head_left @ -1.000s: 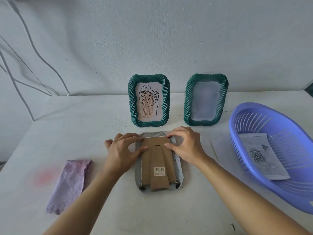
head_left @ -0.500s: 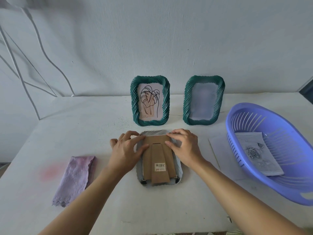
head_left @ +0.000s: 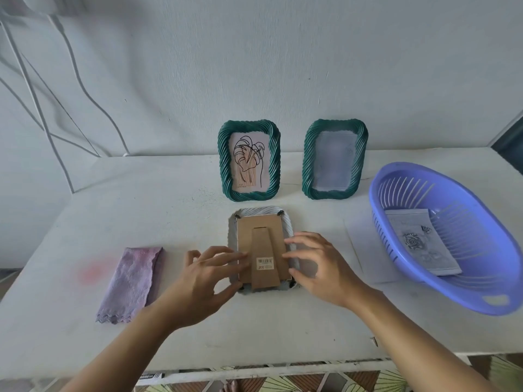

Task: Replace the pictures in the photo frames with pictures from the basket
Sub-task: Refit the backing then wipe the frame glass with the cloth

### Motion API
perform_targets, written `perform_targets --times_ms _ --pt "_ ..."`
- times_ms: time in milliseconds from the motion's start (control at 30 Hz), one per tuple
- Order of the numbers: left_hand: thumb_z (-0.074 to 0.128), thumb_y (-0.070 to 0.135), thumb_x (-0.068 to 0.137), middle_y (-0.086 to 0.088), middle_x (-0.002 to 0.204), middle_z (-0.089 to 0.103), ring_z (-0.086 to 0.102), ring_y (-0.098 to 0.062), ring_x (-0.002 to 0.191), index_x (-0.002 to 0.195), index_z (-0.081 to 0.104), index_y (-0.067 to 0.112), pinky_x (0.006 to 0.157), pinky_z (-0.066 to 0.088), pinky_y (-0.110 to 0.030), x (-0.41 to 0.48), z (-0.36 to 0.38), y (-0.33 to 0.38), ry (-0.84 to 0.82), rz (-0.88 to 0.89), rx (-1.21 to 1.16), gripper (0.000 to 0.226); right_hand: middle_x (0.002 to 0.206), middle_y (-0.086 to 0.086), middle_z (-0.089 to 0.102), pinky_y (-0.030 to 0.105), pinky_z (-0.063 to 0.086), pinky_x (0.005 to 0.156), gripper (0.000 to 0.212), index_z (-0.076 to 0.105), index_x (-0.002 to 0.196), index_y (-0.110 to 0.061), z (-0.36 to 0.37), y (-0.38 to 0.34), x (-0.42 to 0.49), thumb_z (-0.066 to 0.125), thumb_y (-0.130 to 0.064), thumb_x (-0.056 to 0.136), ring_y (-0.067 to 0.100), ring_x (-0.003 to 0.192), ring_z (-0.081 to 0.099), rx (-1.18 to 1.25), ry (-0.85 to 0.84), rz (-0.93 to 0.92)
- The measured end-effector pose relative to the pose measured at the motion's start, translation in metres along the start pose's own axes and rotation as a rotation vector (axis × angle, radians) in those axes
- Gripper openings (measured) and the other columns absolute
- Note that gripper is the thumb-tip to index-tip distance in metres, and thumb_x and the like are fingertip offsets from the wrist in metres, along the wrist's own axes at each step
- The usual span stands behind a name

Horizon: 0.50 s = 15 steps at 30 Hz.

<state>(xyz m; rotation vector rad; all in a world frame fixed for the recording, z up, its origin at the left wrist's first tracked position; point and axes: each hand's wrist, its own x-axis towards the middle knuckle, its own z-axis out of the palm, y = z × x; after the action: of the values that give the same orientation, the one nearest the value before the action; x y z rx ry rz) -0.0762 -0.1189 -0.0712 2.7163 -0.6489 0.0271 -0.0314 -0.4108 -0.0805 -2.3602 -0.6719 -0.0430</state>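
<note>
A grey photo frame (head_left: 261, 214) lies face down at the middle of the table, its brown cardboard backing (head_left: 263, 250) and stand facing up. My left hand (head_left: 210, 275) rests at its lower left edge, fingers spread and touching the backing. My right hand (head_left: 319, 267) hovers at its lower right edge, fingers apart. Two green frames stand behind: the left frame (head_left: 249, 159) shows a leaf drawing, the right frame (head_left: 335, 158) holds a pale picture. A purple basket (head_left: 441, 290) at the right holds a rose picture (head_left: 421, 244).
A folded purple cloth (head_left: 131, 281) lies at the left. A white sheet of paper (head_left: 368, 250) lies between the face-down frame and the basket. The table's front edge (head_left: 254, 366) runs just below my forearms. White cables hang on the wall at the left.
Both hands slid from the top corners of the face-down frame down to its lower corners. The frame's top clips are now uncovered.
</note>
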Motion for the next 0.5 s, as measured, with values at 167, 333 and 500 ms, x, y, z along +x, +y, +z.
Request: perform_targets --times_ms 167,333,500 --pt "0.048 0.055 0.089 0.03 0.138 0.052 0.043 0.002 0.127 0.125 0.059 0.049 0.088 0.028 -0.04 0.002 -0.003 0.003 -0.004 -0.001 0.052 0.038 0.135 -0.016 0.056 0.026 0.033 0.113 0.04 0.074 0.115 -0.03 -0.006 -0.001 0.0 0.073 -0.039 0.076 0.003 0.135 0.039 -0.001 -0.092 0.013" --pt "0.052 0.062 0.084 0.037 0.128 0.053 0.045 0.003 0.124 0.11 0.068 0.044 0.09 0.028 -0.041 0.008 -0.009 0.002 0.001 0.051 0.123 0.036 0.136 -0.021 0.053 0.027 0.031 0.114 0.05 0.073 0.115 -0.032 -0.013 0.001 0.004 0.074 -0.051 0.069 -0.001 0.135 0.037 -0.004 -0.162 0.021" --pt "0.055 0.056 0.09 0.028 0.127 0.06 0.051 -0.002 0.118 0.117 0.066 0.043 0.085 0.033 -0.043 0.008 -0.004 -0.002 0.061 0.098 0.097 0.032 0.138 -0.026 0.049 0.024 0.028 0.113 0.057 0.071 0.117 -0.034 -0.015 0.003 0.005 0.071 -0.061 0.067 -0.006 0.136 0.031 -0.006 -0.213 0.037"
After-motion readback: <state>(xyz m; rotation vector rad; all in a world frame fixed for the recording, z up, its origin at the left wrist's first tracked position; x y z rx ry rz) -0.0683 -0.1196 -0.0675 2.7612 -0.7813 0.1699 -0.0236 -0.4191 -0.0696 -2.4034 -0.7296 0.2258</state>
